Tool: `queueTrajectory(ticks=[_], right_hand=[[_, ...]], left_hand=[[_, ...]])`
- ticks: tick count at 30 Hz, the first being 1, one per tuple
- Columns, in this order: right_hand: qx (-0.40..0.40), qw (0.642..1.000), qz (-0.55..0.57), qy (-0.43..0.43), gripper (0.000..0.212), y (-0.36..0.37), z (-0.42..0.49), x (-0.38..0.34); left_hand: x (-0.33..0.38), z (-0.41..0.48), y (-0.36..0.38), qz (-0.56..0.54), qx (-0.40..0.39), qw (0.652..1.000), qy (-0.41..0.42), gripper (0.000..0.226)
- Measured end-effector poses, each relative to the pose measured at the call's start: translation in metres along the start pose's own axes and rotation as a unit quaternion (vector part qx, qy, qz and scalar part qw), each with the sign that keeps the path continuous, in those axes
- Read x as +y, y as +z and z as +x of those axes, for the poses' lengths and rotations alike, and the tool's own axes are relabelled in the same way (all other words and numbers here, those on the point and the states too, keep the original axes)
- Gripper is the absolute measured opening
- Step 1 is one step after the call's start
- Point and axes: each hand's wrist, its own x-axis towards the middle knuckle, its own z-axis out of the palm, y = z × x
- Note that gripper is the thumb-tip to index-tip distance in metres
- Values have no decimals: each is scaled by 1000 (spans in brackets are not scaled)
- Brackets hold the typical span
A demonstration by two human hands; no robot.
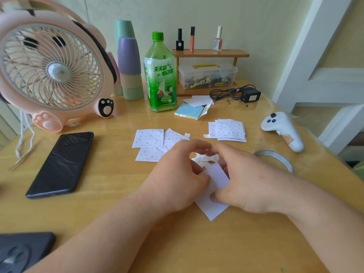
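A white sheet of paper (pixel 213 201) lies on the wooden table (pixel 110 196) between my two hands. My left hand (pixel 175 174) has its fingers curled over the sheet's upper left part, thumb on its edge. My right hand (pixel 244 178) pinches the sheet from the right, thumb pressing its lower part. Small torn white scraps (pixel 204 159) show between my fingertips. Patterned paper squares (pixel 148 137) lie just beyond my left hand, and a stack of them (pixel 228 129) lies farther right.
A black phone (pixel 62 163) lies at left, a pink fan (pixel 51 67) behind it. A green bottle (pixel 159 73), stacked cups (pixel 130 66), sticky notes (pixel 189 111), a shelf with a clear box (pixel 207 74), an adapter (pixel 251 95), a white controller (pixel 281 129) and a tape roll (pixel 275 159) surround the work spot.
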Motion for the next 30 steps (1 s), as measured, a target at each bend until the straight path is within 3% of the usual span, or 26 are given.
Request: queueTrajectory(ticks=[6, 12, 17, 21, 25, 30], right_hand=[[54, 989, 132, -25, 63, -6, 10, 10], [142, 912, 382, -46, 51, -14, 13, 16], [122, 908, 396, -58, 48, -10, 14, 13], [151, 892, 422, -49, 45, -8, 15, 11], [93, 857, 507, -14, 49, -4, 13, 7], [26, 865, 500, 32, 18, -5, 9, 4]], left_hand=[[0, 2, -4, -116, 41, 992, -32, 59], [4, 1, 0, -187, 37, 980, -65, 62], [4, 1, 0, -223, 57, 971, -69, 52], [4, 1, -2, -235, 102, 964, -74, 44], [6, 1, -3, -268, 146, 949, -78, 45], [8, 2, -3, -275, 133, 950, -67, 52]])
